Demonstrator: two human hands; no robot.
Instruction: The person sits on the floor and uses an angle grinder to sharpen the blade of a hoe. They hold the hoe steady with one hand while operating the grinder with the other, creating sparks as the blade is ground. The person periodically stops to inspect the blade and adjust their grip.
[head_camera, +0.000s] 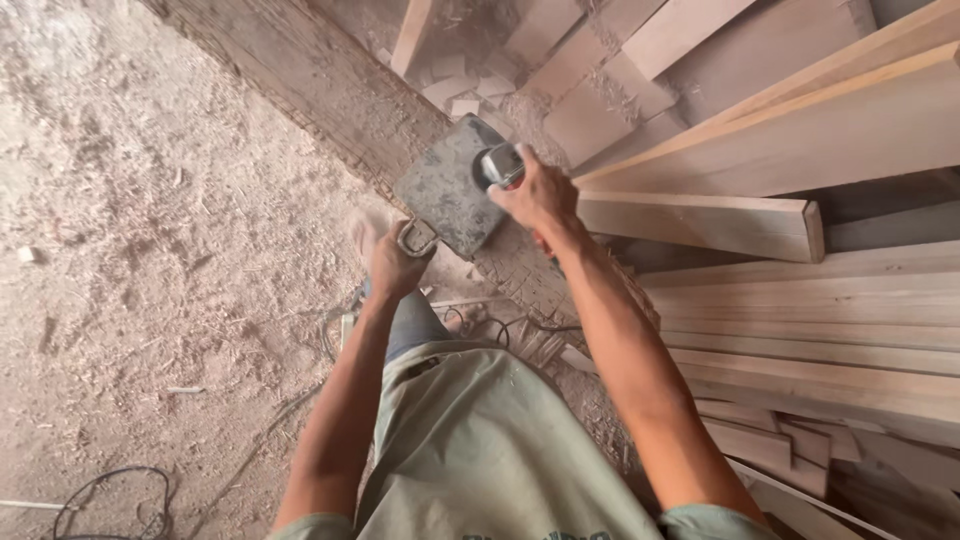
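The left hand (392, 262) is clenched on the rear loop handle (417, 238) of an electric hand planer (447, 187), nearest the body. The grey tool lies straight ahead on a long rough timber beam (330, 95), its long axis running up and right from that handle. The right hand (535, 195), farther forward, grips its round front knob (500, 165), beside stacked planks (800, 150).

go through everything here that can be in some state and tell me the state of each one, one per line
left hand: closed on the rear handle of the power tool
right hand: closed on the tool's round front knob
grey power tool: flat on the rough beam, held at both ends
rough beam: lying on the ground, dusty
planks: stacked loosely, bare wood
black cable: loose on the sawdust floor
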